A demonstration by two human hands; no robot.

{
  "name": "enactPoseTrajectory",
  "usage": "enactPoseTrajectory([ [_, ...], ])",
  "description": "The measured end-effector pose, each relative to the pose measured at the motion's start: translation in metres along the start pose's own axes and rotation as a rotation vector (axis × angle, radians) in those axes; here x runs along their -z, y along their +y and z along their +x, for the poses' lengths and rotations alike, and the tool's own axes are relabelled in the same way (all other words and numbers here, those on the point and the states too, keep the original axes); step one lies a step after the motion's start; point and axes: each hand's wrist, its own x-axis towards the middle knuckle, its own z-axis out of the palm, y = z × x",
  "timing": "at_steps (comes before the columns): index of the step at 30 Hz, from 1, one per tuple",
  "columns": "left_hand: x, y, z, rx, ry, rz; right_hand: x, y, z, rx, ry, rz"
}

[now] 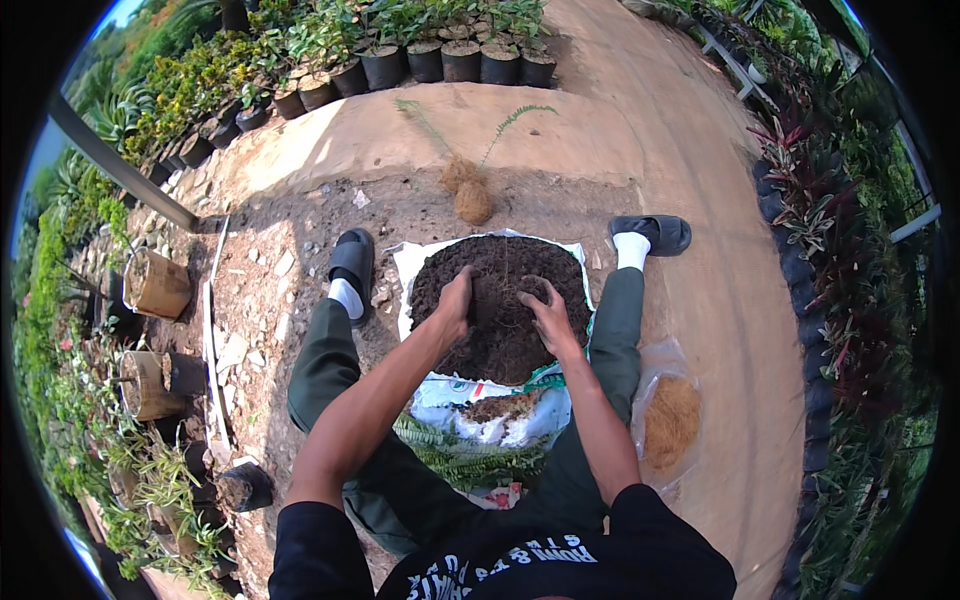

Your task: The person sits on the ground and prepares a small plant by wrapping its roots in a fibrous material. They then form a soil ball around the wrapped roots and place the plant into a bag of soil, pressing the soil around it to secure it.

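Observation:
Dark potting soil (495, 352) fills a white sack (403, 281) with its top folded open, standing between my knees. My left hand (457, 298) reaches into the soil on the left side, its fingertips dirty and partly hidden. Facing it, my right hand (549, 311) has its thumb and curled fingers at the soil on the right. Fine brown roots (508, 281) show between the hands; whether either hand grips them or a clump of soil is unclear. Past the sack lie two fiber-wrapped root balls (474, 202), with green fern fronds (517, 124) rising from them.
A clear plastic bag of brown fiber (673, 420) lies beside my right leg. Cut fern fronds (480, 454) sit below the sack. Black nursery bags with plants (460, 61) line the far side; more pots (156, 283) stand left. A metal pole (124, 161) slants at the left.

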Motion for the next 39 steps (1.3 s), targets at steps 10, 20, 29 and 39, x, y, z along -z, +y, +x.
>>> enactPoseTrajectory([
  [10,-0.031,-0.016,-0.021,0.013,-0.125,-0.117,-0.079,-0.033,-0.025,0.518,0.394,-0.453],
  [20,-0.020,-0.034,-0.010,-0.035,-0.036,-0.211,-0.080,-0.034,-0.024,0.661,0.295,-0.646],
  [29,-0.037,-0.033,-0.024,-0.087,-0.076,-0.266,-0.074,-0.061,-0.040,0.886,0.273,-0.726],
  [39,-0.045,-0.028,-0.035,-0.145,0.013,0.024,-0.066,-0.032,-0.016,0.694,0.385,-0.354],
])
